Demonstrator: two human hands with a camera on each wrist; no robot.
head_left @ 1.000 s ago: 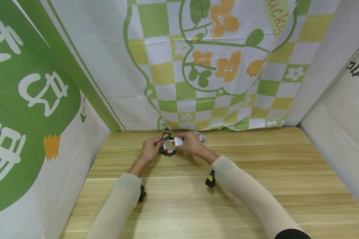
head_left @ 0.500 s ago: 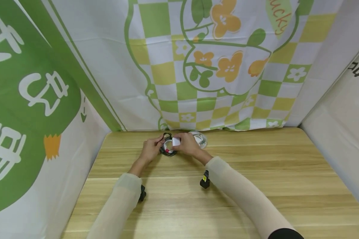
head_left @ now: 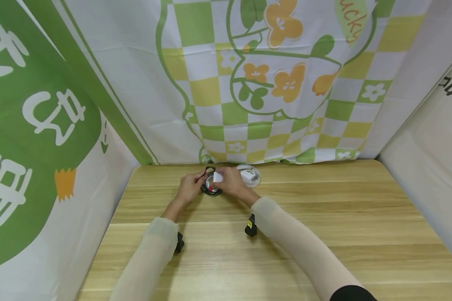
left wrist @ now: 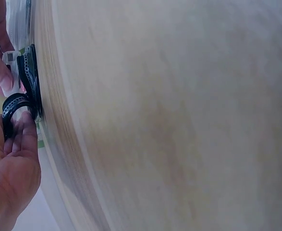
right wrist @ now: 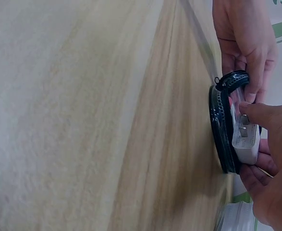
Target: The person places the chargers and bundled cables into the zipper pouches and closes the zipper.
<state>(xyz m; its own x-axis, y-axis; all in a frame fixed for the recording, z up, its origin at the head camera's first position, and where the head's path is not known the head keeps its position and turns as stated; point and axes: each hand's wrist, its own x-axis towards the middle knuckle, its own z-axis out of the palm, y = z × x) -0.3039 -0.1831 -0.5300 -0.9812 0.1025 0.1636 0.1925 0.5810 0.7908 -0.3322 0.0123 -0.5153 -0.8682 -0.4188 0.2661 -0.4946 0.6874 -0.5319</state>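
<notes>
A small round zip pouch with a black border (right wrist: 220,125) stands unzipped near the table's back edge. Its raised flap is pinched between the thumb and fingers of my left hand (head_left: 189,188). Inside the pouch a coiled white cable (head_left: 208,182) with red bits shows in the head view. My right hand (head_left: 231,180) grips a white plug charger (right wrist: 246,149), its metal prongs visible in the right wrist view. That charger is right at the pouch opening and overlaps the cable in the head view.
Just right of my right hand, a round clear case (head_left: 258,181) holds a white charger and cable. The wooden table (head_left: 226,259) meets a patterned cloth (head_left: 248,133) at the back, with cloth walls on both sides. Black wrist cameras (head_left: 250,228) hang below the sleeves.
My right hand has moved slightly left with the charger, further over the pouch, uncovering more of the clear case. My left hand has stayed in place on the flap.
</notes>
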